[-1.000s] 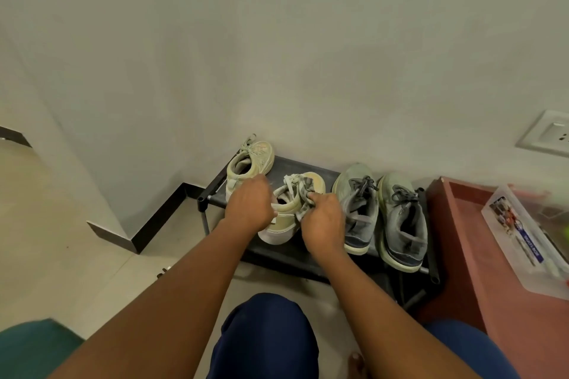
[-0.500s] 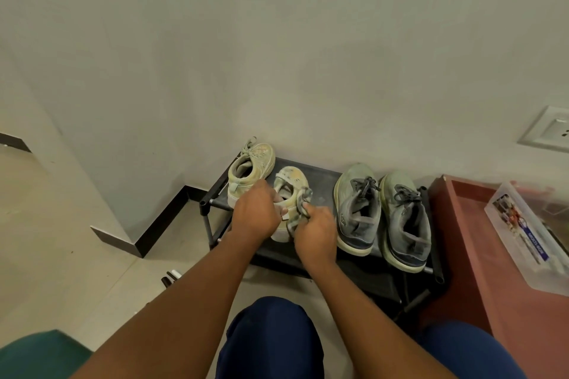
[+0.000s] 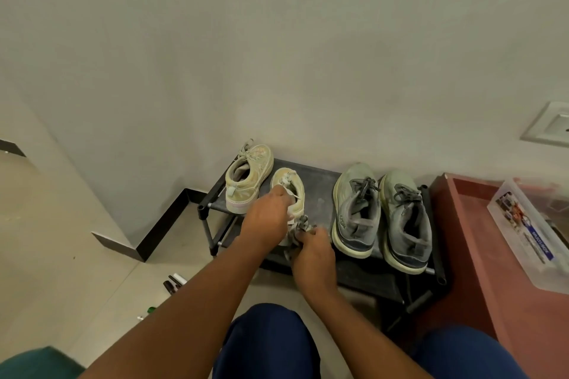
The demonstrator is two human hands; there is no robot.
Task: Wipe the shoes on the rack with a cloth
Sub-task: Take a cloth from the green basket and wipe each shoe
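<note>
Against pale wall, left hand (image 3: 267,220) grips cream shoe (image 3: 289,194); right hand (image 3: 312,251) pinches grey cloth (image 3: 300,229).

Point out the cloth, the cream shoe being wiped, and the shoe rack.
cloth (image 3: 300,229): head view, on the grey bunched fabric above the right hand's knuckles.
cream shoe (image 3: 292,184): head view, on its laced upper near the toe.
shoe rack (image 3: 317,194): head view, on the bare dark shelf between the pairs.

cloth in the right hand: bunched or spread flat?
Bunched. The grey cloth is crumpled in the right hand, against the beige sneaker.
</note>
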